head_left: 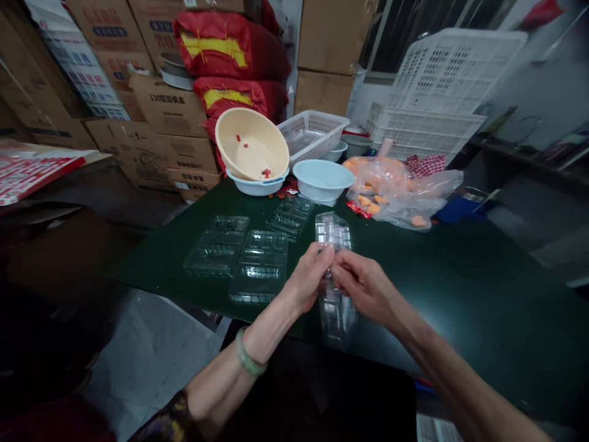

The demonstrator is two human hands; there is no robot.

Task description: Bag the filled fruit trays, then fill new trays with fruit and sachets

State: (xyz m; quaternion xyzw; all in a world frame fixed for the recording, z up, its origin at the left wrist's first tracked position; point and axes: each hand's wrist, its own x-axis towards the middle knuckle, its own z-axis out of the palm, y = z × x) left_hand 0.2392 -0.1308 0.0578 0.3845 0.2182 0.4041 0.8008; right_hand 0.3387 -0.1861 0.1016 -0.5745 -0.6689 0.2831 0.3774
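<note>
Clear plastic trays (338, 319), apparently stacked and turned on edge, are between our two hands over the green table (460, 276), by the middle of its near edge. Our left hand (313, 270) is curled closed, thumb bent over the stack's upper rim; our right hand (356, 279) pinches the rim just beside it. Blur hides whether the right fingers grip one tray or several. The stack runs beneath both sets of fingers, one end towards the table's far edge, the other towards us. We would do best to steady it with the left and work gently with the right, as thin plastic probably creases easily. Other trays (260, 273) lie flat nearer the table's left edge.
</note>
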